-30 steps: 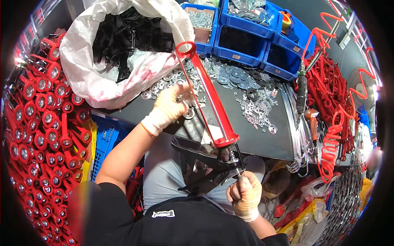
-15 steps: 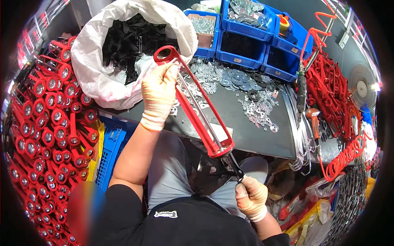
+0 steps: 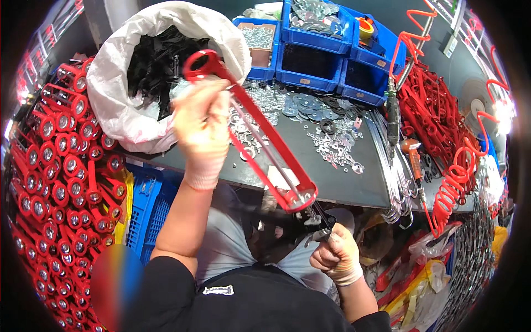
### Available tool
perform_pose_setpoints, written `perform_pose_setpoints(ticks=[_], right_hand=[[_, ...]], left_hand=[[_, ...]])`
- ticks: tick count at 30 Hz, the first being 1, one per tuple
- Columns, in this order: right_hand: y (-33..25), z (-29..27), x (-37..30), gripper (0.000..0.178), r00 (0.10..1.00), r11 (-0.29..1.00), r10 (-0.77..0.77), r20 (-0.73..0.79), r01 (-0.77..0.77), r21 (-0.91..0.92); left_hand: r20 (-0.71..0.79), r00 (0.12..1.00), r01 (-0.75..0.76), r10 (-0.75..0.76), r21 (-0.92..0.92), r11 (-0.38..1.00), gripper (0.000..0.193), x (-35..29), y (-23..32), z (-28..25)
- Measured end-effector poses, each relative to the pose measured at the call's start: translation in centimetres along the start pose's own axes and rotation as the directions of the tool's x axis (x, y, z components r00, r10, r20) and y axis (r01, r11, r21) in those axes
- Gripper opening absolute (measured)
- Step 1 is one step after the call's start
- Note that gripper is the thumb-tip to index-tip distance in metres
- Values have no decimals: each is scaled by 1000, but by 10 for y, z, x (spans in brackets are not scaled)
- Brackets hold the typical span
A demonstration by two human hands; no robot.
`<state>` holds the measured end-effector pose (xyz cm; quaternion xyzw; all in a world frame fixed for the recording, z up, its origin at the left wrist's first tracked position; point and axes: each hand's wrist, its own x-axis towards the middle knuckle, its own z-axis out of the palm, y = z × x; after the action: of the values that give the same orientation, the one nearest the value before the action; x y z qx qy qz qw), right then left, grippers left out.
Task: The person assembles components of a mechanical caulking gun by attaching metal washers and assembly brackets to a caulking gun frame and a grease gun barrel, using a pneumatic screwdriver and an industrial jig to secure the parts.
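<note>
A red caulking gun (image 3: 272, 135) lies slantwise across the view, its ring end at the upper left. Around the frame just below that ring, my left hand (image 3: 202, 127) is closed, somewhat blurred by motion. A thin metal rod runs lengthwise inside the open frame. My right hand (image 3: 342, 255) is closed on the black handle (image 3: 326, 218) at the lower end, beside a short silvery lever (image 3: 317, 237). Light-coloured gloves cover both hands. The gun is held above my lap and the near table edge, and my right fingers hide part of the handle.
A white sack (image 3: 113, 119) of black parts stands behind my left hand. Washers (image 3: 310, 108) and small hardware litter the table (image 3: 276, 166) before blue bins (image 3: 310, 82). Red guns (image 3: 50, 182) are stacked at left, red frames (image 3: 431, 110) at right, near an air screwdriver (image 3: 412, 155).
My left hand and the gun's ring end have shifted left. The right hand has turned slightly on the handle, and the silvery lever now shows. The whole view has moved a little.
</note>
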<state>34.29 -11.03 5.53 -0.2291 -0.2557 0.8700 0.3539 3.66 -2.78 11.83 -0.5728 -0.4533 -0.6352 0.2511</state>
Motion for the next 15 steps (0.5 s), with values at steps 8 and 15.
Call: perform_pose_setpoints(ticks=[8, 15], right_hand=[[7, -11, 47, 62, 956, 834, -294, -9, 262, 486], [-20, 8, 82, 64, 778, 778, -628, 23, 627, 35]], left_hand=[[355, 870, 251, -342, -916, -312, 49, 24, 53, -12], [568, 820, 485, -72, -756, -440, 47, -2, 57, -4]])
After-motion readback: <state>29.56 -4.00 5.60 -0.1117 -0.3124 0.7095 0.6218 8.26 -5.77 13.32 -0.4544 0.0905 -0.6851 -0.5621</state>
